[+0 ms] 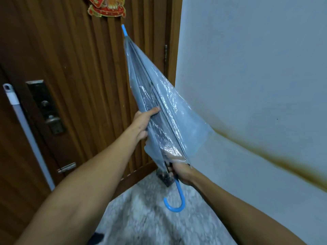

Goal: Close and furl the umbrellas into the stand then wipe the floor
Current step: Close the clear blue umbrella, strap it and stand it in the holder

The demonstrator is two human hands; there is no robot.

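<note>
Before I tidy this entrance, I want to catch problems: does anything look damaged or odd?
Yes: a brown stain streaks diagonally across the white wall, like dried water damage. The umbrella is closed but loose, not furled.

A clear, blue-tinted umbrella canopy (159,103) is seen with a bright blue hooked handle (175,200); the door (79,59) is brown-ribbed, the floor (150,218) grey-marbled.

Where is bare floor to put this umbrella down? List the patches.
Free: the marble floor between door and wall, below the blue handle. Crowded: the corner, where a dark stand sits behind the right hand.
</note>
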